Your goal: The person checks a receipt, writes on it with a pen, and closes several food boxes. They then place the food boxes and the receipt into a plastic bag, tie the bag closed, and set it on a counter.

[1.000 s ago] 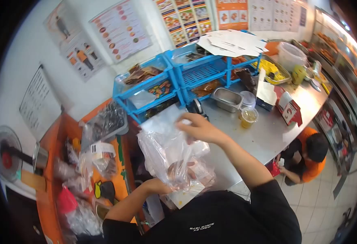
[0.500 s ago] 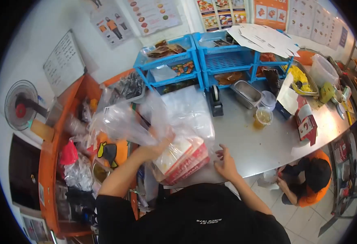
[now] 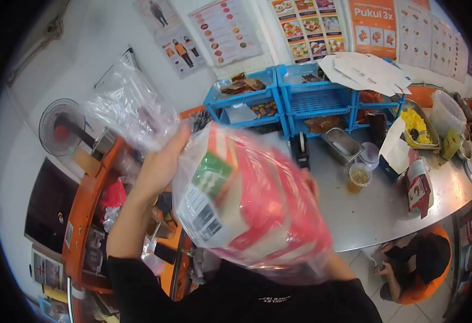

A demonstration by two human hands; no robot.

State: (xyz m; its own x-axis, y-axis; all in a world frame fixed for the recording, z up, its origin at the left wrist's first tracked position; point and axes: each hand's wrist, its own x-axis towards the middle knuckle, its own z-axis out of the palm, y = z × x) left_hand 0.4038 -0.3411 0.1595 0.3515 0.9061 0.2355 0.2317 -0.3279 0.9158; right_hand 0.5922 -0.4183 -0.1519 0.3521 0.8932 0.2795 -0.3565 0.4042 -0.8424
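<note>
A clear plastic bag (image 3: 134, 102) of red-and-white printed packs (image 3: 268, 188) hangs large in front of me, its upper end loose and crumpled. My left hand (image 3: 166, 159) is closed round the gathered neck of the bag. A green patch and a barcode label (image 3: 199, 212) show through the plastic. Only a blurred bit of my right hand (image 3: 310, 185) shows at the bag's far right side; the bag hides the rest, and its grip cannot be made out.
Blue stacked trays (image 3: 322, 102) with packets stand at the back of the steel counter (image 3: 333, 210). Along it are a tape dispenser (image 3: 301, 151), a metal pan (image 3: 342, 145), a lidded cup (image 3: 359, 177) and a red carton (image 3: 418, 188). A person in orange (image 3: 430, 269) crouches at the right.
The bag has come up off the counter towards my head and turned, showing its barcode side. My left hand rose with it. My right hand, spread beside the bag before, is now mostly behind it.
</note>
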